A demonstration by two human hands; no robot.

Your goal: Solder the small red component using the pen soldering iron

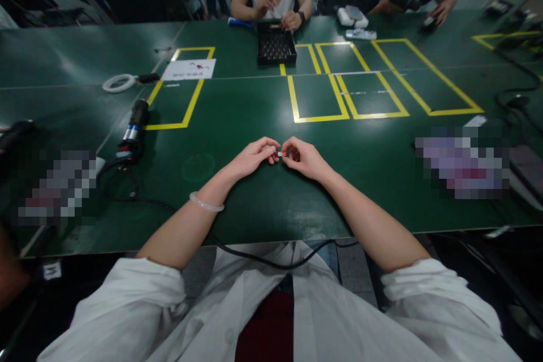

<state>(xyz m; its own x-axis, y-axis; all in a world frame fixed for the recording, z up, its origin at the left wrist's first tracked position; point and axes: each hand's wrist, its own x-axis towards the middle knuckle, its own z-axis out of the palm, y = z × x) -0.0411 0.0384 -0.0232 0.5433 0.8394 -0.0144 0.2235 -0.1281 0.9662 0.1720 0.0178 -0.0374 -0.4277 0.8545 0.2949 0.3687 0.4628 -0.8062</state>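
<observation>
Between my two hands, above the green table (254, 209), is a small red-and-white part (280, 154), too small for me to tell its kind. My left hand (258, 154) pinches its left end between thumb and fingers. At the other end, the fingertips of my right hand (304, 157) are closed on the same part. The fingers cover much of it. A pale bracelet circles my left wrist.
A black cable runs from a black-and-silver cylindrical tool (133, 127) at left. Behind it lie a white sheet (189, 69) and a white ring (119, 83). Yellow tape outlines mark the table. Across from me, a person works at a black tray (276, 56); another person sits further right.
</observation>
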